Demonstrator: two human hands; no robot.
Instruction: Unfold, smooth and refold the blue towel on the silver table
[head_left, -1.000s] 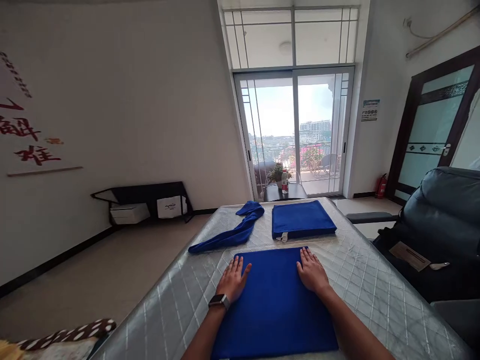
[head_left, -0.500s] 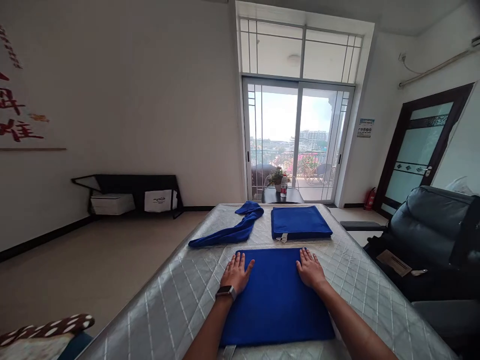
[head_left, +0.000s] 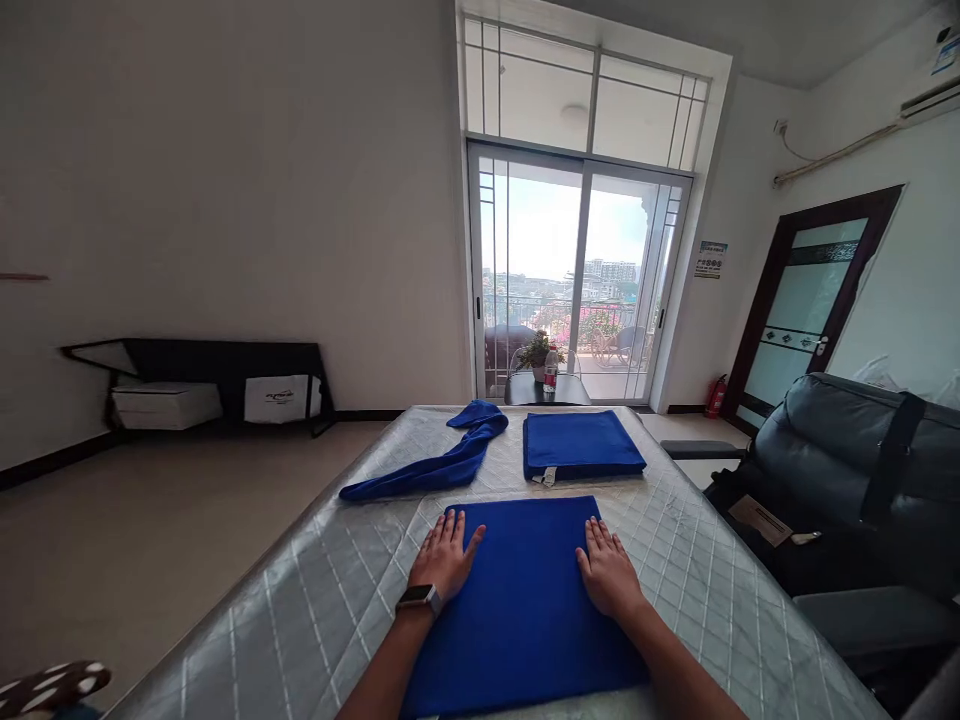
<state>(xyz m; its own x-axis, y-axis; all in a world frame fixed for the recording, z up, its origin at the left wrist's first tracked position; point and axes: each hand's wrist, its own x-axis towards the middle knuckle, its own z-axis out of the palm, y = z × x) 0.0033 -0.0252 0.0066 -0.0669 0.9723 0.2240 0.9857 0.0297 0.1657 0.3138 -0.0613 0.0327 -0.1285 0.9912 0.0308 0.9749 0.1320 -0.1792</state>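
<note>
A folded blue cloth (head_left: 529,610) lies flat on the quilted silver-grey mattress (head_left: 292,610) right in front of me. On its left edge rests my left hand (head_left: 442,555), palm down with the fingers stretched out; a watch is on that wrist. My right hand (head_left: 609,570) lies flat along the right edge, thumb apart from the fingers. Neither hand grips anything. Beyond them sits a second folded blue cloth (head_left: 583,440) with a white tag at its near edge. To the left of that, a twisted blue strip of cloth (head_left: 442,465) stretches across the mattress.
A dark padded chair (head_left: 832,460) stands close on the right, with a piece of brown cardboard (head_left: 759,520) on it. Past the mattress's far end is a small table (head_left: 551,390) bearing a plant and bottle. A black rack (head_left: 225,360) lines the left wall.
My view has turned slightly right, so the scene sits further left. My right hand has slid a little nearer along the cloth's edge. Both hands stay flat on it.
</note>
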